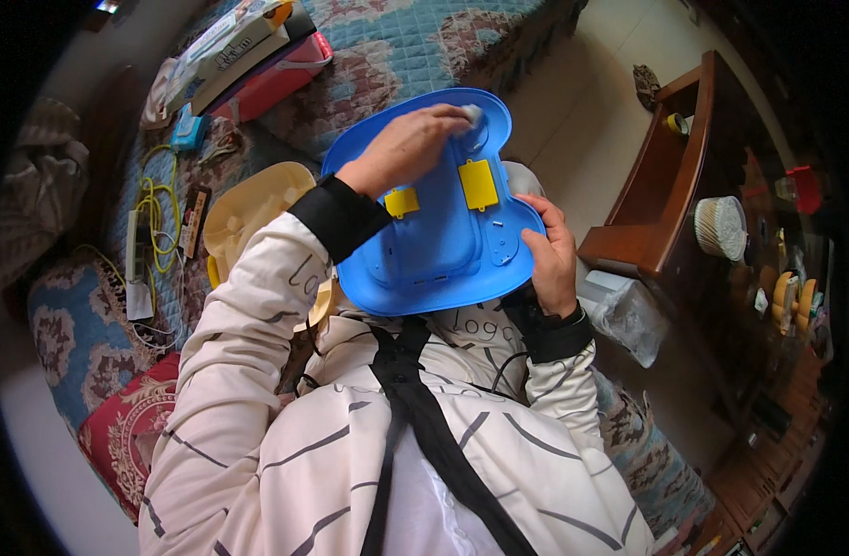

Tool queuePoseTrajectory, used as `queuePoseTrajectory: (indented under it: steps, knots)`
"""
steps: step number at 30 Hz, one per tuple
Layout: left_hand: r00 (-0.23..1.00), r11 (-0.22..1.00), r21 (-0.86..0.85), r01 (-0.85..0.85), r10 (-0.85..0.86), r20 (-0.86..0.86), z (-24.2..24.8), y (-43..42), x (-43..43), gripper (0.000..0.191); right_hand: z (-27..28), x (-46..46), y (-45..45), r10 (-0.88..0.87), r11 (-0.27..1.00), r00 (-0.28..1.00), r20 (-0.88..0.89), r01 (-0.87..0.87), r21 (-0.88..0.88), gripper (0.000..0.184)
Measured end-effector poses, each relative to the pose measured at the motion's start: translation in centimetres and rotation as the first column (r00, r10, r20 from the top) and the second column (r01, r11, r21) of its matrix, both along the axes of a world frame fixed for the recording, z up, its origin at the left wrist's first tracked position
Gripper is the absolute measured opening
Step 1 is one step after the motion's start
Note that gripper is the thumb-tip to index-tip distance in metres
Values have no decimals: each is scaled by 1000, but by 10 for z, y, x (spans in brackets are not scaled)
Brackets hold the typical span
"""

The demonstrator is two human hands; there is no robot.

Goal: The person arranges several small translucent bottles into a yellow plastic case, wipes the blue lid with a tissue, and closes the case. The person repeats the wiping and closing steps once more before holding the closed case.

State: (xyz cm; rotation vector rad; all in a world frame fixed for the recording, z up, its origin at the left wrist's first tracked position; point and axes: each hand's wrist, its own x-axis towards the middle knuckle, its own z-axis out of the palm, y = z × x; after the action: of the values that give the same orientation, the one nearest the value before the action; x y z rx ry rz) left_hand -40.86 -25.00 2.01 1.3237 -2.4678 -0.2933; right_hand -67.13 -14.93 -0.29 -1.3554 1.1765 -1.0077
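Note:
A blue plastic shell (pixel 424 243) with a rounded, notched outline lies tilted over my lap, its recessed side facing up. Two yellow plastic covers with small tabs sit on it, a larger cover (pixel 479 185) to the right and a smaller cover (pixel 402 202) to the left, partly behind my wrist. My left hand (pixel 414 146) reaches across the shell and pinches a small whitish wad (pixel 472 115), blurred, perhaps a wipe or tissue, against its far right corner. On the right side, my right hand (pixel 553 250) grips the shell's rim, thumb on top.
A cream plastic tub (pixel 285 179) with pale pieces stands left of the shell. Beyond it lie scissors (pixel 221 147), a blue soft pack (pixel 189 131), a yellow cable (pixel 146 201) and a power strip (pixel 132 236). A wooden table (pixel 650 229) and a bagged bin (pixel 622 309) flank my right.

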Motion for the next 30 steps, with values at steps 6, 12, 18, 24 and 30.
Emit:
queuePoseTrajectory:
  steps: [6,12,18,24,30]
  knots:
    - [982,987,87,-135,145,-124,-3,4,4,27,-2,3,1,-23,999,999,46,21,37,42]
    - [909,984,91,156,-107,-403,3,59,-49,21,-3,3,0,-36,998,994,105,30,61,39]
    - [921,919,116,376,-357,-157,15,120,-66,11,-6,-1,2,-33,998,995,98,28,54,37]
    - [930,854,369,368,-336,-150,23,146,-37,13,-4,0,3,-33,999,994,104,29,40,37]
    - [969,701,684,204,-242,-42,33,169,31,18,-1,-2,4,-24,1000,998,59,24,4,38]
